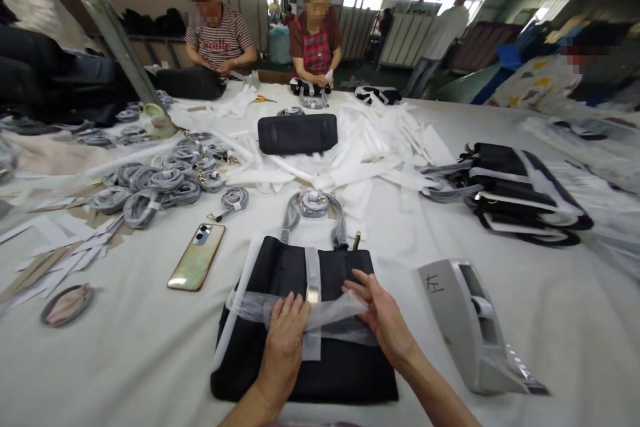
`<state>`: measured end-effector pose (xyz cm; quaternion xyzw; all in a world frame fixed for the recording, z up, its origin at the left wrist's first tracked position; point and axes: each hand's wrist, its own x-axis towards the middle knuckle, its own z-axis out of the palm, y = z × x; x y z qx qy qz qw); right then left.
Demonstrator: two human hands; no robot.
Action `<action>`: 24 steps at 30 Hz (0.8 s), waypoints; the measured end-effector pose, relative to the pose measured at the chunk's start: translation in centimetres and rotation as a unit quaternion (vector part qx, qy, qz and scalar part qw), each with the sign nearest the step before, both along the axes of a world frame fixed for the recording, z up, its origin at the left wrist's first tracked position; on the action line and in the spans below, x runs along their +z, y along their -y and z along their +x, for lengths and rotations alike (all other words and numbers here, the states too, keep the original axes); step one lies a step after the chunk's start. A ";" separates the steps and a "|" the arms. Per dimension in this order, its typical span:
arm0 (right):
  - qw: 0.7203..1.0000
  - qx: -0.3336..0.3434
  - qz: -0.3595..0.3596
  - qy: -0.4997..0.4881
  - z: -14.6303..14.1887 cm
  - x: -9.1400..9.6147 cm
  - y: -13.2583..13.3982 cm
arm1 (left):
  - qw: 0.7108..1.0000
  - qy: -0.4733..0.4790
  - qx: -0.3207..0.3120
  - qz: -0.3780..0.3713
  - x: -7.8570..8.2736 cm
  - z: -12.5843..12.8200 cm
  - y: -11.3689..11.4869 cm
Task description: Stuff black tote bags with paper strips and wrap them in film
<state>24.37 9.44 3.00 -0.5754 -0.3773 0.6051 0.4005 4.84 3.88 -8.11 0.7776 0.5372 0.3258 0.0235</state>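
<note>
A black handbag [345, 367] lies flat before me, its grey-wrapped handles [289, 217] pointing away. A pale strip [312, 267] runs down its middle over a small gold-coloured clasp [313, 296]. Across the bag lies a band of translucent plastic film [335, 312]. My left hand [284, 350] rests flat on the film and bag, fingers stretched out. At the bag's right side, my right hand [383, 317] has curled fingers at the film's right end, with the thumb side partly hidden. Beside the bag on the right stands a grey tape dispenser [463, 327].
A phone [197, 257], coiled grey straps [167, 180] and paper strips [75, 247] lie left. Further off are a black bag [298, 134] and white wrapping scraps [370, 140]. Stacked black bags [525, 187] lie right. Co-workers stand across the table [150, 353].
</note>
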 end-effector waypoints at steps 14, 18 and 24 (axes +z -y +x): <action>0.955 0.101 0.094 0.261 -0.4 0.2 1.7 | 0.996 -0.083 -0.024 -0.012 1.2 -0.5 0.4; 0.917 0.092 0.151 0.358 0.5 -1.2 2.9 | 0.990 -0.132 -0.043 -0.012 2.2 -0.5 0.4; 0.840 0.026 0.222 0.495 5.1 -0.5 2.5 | 0.991 -0.129 -0.036 -0.020 2.8 -0.2 0.3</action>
